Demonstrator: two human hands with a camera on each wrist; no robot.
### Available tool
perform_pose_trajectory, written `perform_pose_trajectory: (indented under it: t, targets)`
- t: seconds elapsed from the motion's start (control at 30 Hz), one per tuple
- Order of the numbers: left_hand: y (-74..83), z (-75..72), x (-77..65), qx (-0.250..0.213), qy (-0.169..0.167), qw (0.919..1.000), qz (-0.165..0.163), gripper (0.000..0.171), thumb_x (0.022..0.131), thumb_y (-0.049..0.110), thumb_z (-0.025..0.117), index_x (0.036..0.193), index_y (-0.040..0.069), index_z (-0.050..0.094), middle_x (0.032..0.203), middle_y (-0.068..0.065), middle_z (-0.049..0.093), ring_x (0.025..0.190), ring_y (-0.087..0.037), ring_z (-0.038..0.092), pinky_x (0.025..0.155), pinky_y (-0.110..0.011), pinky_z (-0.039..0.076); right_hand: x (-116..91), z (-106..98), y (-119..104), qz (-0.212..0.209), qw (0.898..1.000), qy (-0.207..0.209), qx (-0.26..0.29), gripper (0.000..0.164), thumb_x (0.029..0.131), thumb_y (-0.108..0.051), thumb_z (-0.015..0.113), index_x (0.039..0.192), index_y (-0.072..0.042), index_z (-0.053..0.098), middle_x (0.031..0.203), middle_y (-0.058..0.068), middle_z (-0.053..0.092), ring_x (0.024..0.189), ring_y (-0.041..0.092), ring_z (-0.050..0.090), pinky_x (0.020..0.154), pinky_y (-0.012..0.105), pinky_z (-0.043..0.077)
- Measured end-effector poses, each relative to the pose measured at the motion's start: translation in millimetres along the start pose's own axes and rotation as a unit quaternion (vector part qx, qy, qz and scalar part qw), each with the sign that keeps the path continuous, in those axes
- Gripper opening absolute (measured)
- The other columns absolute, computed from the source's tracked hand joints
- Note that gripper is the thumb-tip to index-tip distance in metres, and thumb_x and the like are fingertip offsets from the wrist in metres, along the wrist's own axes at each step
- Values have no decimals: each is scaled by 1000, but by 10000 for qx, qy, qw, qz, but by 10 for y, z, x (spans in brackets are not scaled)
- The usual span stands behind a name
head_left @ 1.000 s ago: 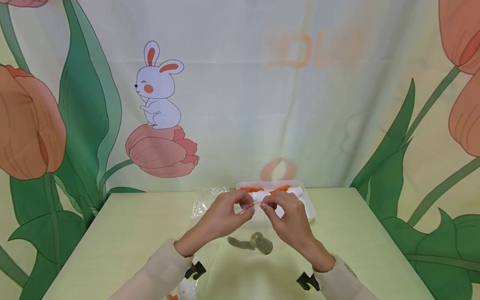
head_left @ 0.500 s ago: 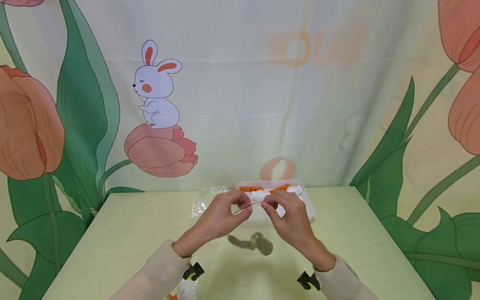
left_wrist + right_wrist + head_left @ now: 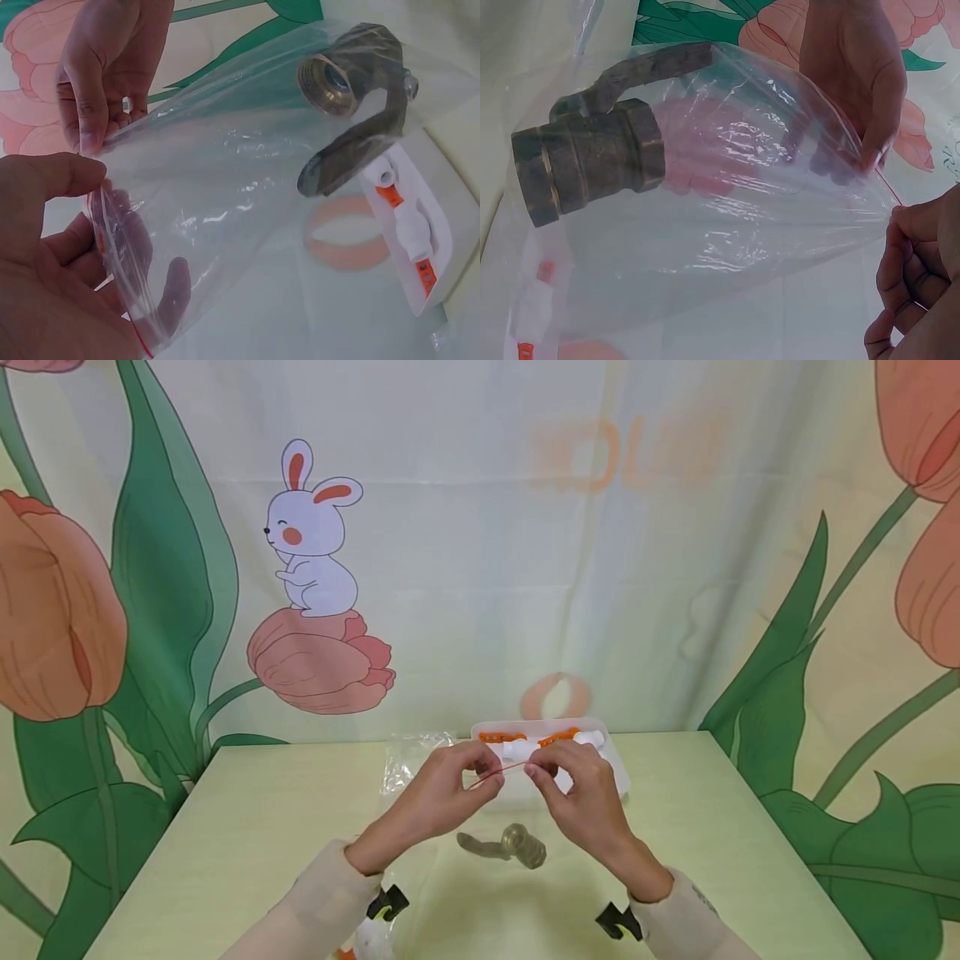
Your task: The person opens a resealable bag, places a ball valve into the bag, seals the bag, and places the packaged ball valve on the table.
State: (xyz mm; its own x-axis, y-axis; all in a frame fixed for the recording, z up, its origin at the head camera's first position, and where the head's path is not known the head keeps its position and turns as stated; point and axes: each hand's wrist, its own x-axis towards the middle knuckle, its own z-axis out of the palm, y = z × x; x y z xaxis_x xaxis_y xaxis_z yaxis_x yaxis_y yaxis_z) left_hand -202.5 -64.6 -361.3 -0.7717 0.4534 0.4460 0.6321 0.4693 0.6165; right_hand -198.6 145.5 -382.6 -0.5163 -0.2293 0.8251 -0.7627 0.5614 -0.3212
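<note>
A clear zip-lock bag [image 3: 225, 172] with a red line along its mouth hangs between my hands. Inside it lies a brass lever valve [image 3: 589, 161], its handle sticking out sideways; the head view shows the valve [image 3: 525, 846] low in the bag, over the table. My left hand [image 3: 450, 785] pinches the red-lined edge between thumb and fingers, with some fingers seen through the plastic in the left wrist view. At the other end of that edge, my right hand [image 3: 581, 789] pinches the bag's corner between thumb and forefinger. The red line runs taut between both hands.
Behind my hands stands a white tray [image 3: 618, 772] holding white and orange parts [image 3: 516, 749]. Left of it lies another crinkled clear plastic bag [image 3: 417, 760]. A white and orange item [image 3: 373, 939] sits at the table's near edge. A printed curtain [image 3: 450, 568] closes off the back.
The hands have drawn slightly apart along the bag's red edge, so more of it shows between them. The valve stays almost in place.
</note>
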Motion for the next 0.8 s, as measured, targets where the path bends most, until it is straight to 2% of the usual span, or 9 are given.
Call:
perform_pose_trajectory:
  t: [0.23,0.53,0.8]
  targets:
    - [-20,-19,-20,36,-52,9999,-82,4,89,13,65,85,15,66,79,7,62,80,-8,56,77,-25,49,10,-28,13,-19,10000,27,-23,10,80,-6,79,86,-10,71,74,-4,66,70,7,58,70,29,44]
    - [-19,-4,-28,53,-3,9999,126,5,90,10,66,86,14,66,81,5,63,82,-9,56,78,-25,51,10,-32,15,-50,9999,64,-70,11,79,-5,79,86,-9,71,74,-4,66,70,7,58,70,28,43]
    - [-51,-22,-45,14,22,10000,-67,3,90,16,67,89,13,68,83,6,66,84,-8,59,81,-26,52,14,-46,14,-57,9999,132,-16,11,80,-5,78,86,-11,71,75,-6,65,70,6,57,70,27,42]
